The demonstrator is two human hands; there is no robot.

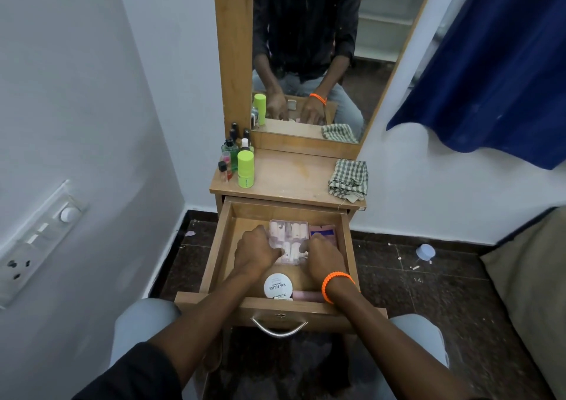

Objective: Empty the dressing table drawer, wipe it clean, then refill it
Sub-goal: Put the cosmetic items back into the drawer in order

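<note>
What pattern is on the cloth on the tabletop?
Green-and-white checked cloth, clearest in the head view.

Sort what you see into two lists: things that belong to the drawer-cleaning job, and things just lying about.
Job: drawer; clear plastic case under both hands; nail polish tub; purple card; checked cloth; bottles on top.
Lying about: blue cap on floor; curtain; switchboard.

Both my hands are down inside the open drawer [225,246], boxed in by its 2 side walls and the tabletop edge [291,199] overhanging the back. A clear case [289,237] fills the middle under my left hand [255,254] and right hand [324,254]; a round white tub [277,286] blocks the front. Bare wood runs along the left side, room to slide there. Up top, bottles [237,160] crowd the left, a checked cloth [349,182] the right, open wood between
</note>
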